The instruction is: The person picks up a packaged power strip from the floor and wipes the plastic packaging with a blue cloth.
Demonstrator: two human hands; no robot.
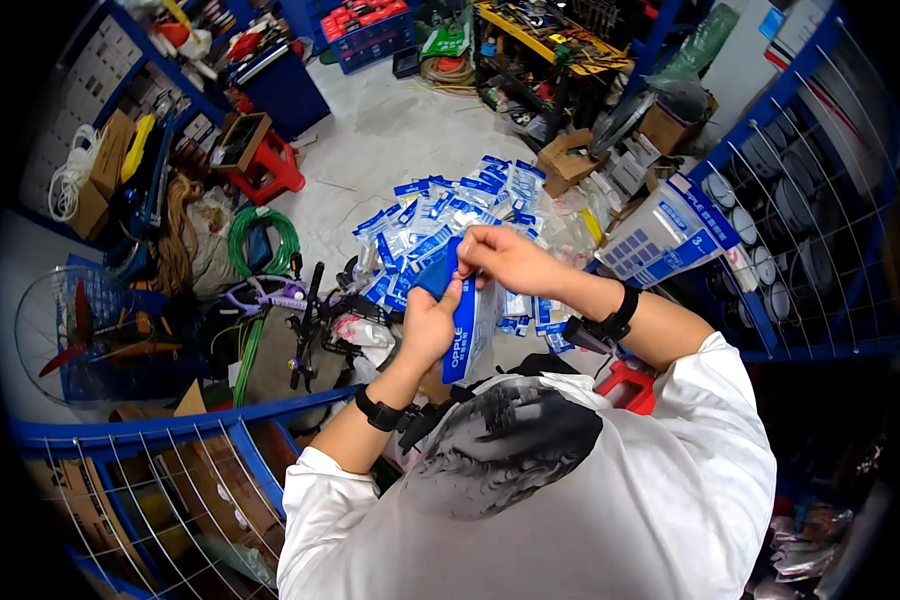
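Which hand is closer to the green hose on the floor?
Left. The left hand is nearer the green hose, which lies to its left; the right hand is farther over.

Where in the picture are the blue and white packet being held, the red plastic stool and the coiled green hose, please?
blue and white packet (pixel 462 340): head view, on its blue strip.
red plastic stool (pixel 270 165): head view, on its seat.
coiled green hose (pixel 242 240): head view, on the left of the coil.

Blue-and-clear flat packet (pixel 467 325), upright and slightly tilted, blue strip along one edge, top pinched by both hands, held above pile of like packets (pixel 448 225) on floor
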